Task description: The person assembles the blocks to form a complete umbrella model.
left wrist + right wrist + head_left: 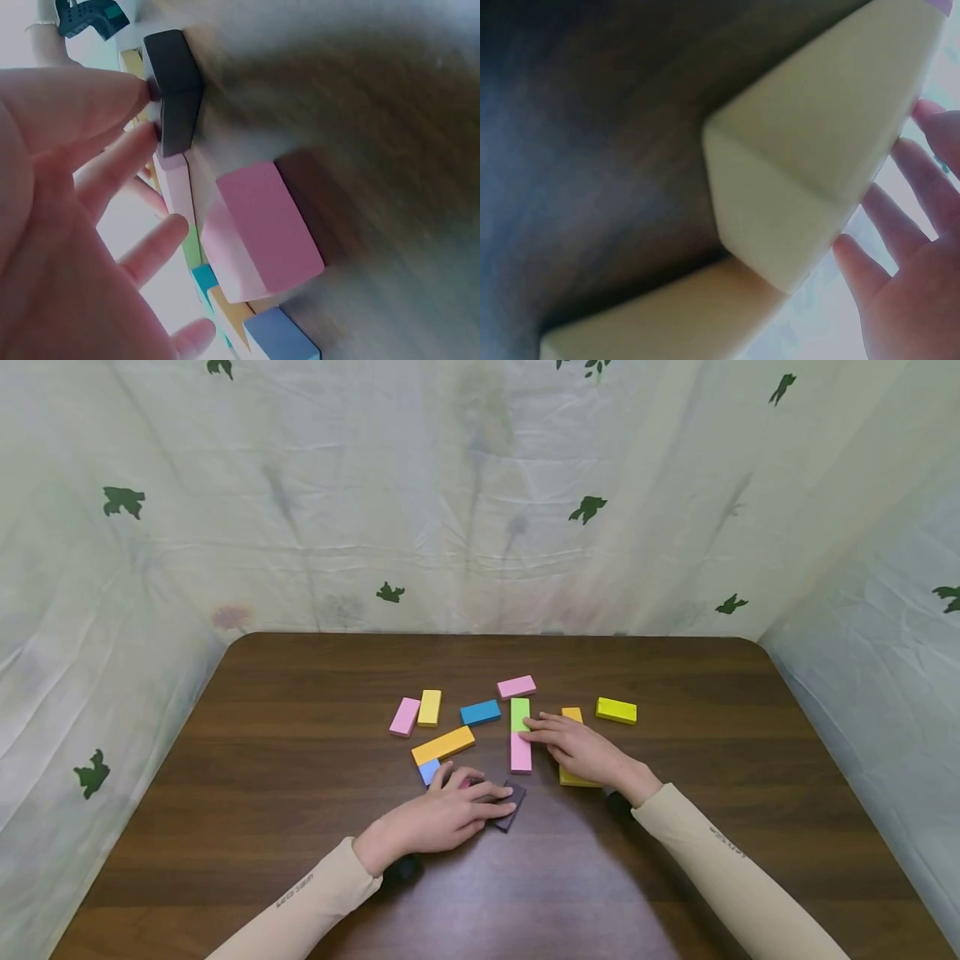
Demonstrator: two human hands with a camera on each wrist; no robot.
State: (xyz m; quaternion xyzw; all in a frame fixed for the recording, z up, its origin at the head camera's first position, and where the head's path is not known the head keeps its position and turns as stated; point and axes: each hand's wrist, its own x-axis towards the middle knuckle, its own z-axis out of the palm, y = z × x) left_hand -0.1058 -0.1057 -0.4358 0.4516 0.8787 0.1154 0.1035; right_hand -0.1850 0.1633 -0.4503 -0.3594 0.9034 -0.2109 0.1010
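Observation:
My left hand (450,812) reaches right across the table, with straight fingertips touching a dark block (515,799). In the left wrist view, the same black block (174,64) meets the tips of the thumb and a finger. A pink block (271,225) lies under that palm, mostly hidden from the head view, near a blue block (428,772). My right hand (588,752) is spread, its fingertips at a green block (519,713) and a pink block (521,754) laid end to end. Beneath its palm are yellow blocks (576,780), partly covered; a pale yellow block (795,120) fills the right wrist view.
Behind the hands lie a pink block (517,686), a blue block (480,712) and an orange block (443,746). Left of these are another pink block (404,717) and a yellow one (429,708). A bright yellow block (617,711) sits right. Patterned curtains (480,527) surround the brown table (262,760).

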